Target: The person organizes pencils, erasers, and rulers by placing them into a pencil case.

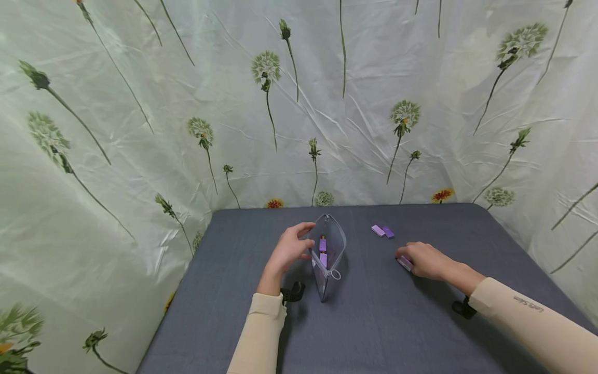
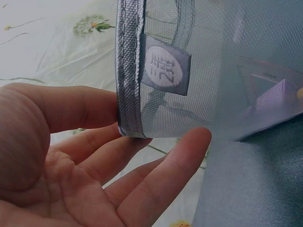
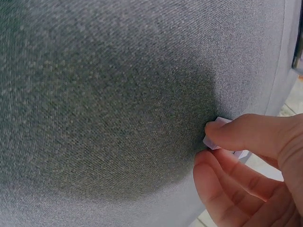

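My left hand (image 1: 287,250) holds the edge of a grey see-through mesh zip pouch (image 1: 338,234), which stands with its mouth spread. In the left wrist view, thumb and fingers are around the zip edge (image 2: 129,71), beside a woven label (image 2: 165,65). Purple pieces (image 1: 323,244) lie inside the pouch, along with a clear set square (image 2: 251,78). My right hand (image 1: 426,261) pinches a small pale purple block (image 3: 217,135) between thumb and fingers, low over the dark cloth; whether it touches the cloth I cannot tell.
A pale purple block (image 1: 378,230) and a darker purple one (image 1: 388,232) lie side by side on the grey table (image 1: 364,322), between the pouch and my right hand. A flower-printed curtain (image 1: 299,119) hangs behind the table. A ring zip pull (image 1: 335,274) hangs at the pouch's near end.
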A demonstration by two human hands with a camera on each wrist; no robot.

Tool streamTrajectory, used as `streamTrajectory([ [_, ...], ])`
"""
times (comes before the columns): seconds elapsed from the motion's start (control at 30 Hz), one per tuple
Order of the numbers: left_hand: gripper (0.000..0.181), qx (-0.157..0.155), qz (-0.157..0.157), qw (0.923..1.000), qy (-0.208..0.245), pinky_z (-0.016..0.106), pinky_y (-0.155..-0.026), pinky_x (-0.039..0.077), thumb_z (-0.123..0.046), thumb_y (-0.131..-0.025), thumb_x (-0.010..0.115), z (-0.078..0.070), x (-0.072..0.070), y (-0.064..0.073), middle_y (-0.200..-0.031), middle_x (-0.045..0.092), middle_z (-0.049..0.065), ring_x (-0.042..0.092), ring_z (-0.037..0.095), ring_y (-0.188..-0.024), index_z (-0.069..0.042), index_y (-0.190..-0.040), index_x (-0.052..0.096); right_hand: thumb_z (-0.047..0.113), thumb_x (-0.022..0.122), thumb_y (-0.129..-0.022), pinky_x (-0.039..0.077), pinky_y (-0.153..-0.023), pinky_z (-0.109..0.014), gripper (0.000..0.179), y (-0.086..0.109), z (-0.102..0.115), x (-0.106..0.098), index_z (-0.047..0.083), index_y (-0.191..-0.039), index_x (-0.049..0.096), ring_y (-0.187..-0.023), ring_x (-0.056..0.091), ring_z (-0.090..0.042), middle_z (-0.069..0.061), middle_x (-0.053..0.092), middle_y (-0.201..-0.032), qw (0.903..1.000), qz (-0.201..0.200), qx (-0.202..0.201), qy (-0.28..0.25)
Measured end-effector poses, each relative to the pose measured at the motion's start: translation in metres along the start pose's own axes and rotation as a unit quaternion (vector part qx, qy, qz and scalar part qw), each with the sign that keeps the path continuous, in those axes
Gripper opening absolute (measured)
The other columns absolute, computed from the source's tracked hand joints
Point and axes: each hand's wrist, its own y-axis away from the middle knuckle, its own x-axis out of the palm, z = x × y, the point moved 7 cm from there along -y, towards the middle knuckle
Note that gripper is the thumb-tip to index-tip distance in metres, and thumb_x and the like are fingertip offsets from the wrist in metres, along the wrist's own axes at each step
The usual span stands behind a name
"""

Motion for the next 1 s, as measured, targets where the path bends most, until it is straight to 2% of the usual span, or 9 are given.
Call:
streamTrajectory([
  [0.23, 0.049, -0.002, 0.000, 1.0000, 0.000, 0.041, -0.075, 0.059, -0.007, -0.098, 0.063, 0.003, 0.000, 0.001, -0.155, 0.045, 0.005, 0.057, 0.031, -0.124, -0.020, -0.145, 0.056, -0.005, 0.074, -0.078, 0.042, -0.059, -0.031, 0.035, 0.000, -0.008, 0.005, 0.006, -0.112, 0.074, -0.068, 0.047, -0.011, 0.002, 0.060, -0.083, 0.9987, 0.023, 0.040, -0.022],
  [0.5, 0.051, 0.001, 0.003, 1.0000, 0.001, 0.041, -0.075, 0.059, -0.007, -0.099, 0.062, 0.002, -0.001, -0.001, -0.155, 0.044, 0.005, 0.057, 0.030, -0.124, -0.016, -0.149, 0.052, 0.008, 0.082, -0.079, 0.045, -0.062, -0.032, 0.038, -0.004, -0.017, 0.008, 0.005, -0.115, 0.072, -0.071, 0.052, -0.011, 0.004, 0.061, -0.083, 0.9962, 0.035, 0.067, -0.043],
  [0.77, 0.051, 0.002, 0.003, 1.0000, 0.000, 0.040, -0.075, 0.059, -0.007, -0.099, 0.062, 0.001, -0.002, -0.003, -0.155, 0.044, 0.005, 0.057, 0.030, -0.123, -0.016, -0.148, 0.053, 0.014, 0.083, -0.080, 0.049, -0.065, -0.036, 0.038, -0.007, -0.018, 0.008, 0.008, -0.115, 0.072, -0.076, 0.057, -0.012, 0.004, 0.064, -0.087, 0.9941, 0.033, 0.078, -0.067],
  [1.0, 0.052, -0.004, 0.002, 1.0000, 0.000, 0.041, -0.075, 0.059, -0.007, -0.099, 0.062, 0.001, -0.001, -0.002, -0.155, 0.044, 0.004, 0.057, 0.030, -0.124, -0.016, -0.148, 0.053, 0.018, 0.084, -0.082, 0.053, -0.069, -0.040, 0.038, -0.009, -0.012, 0.006, 0.009, -0.116, 0.071, -0.085, 0.064, -0.015, 0.002, 0.068, -0.095, 0.9953, 0.011, 0.065, -0.072],
])
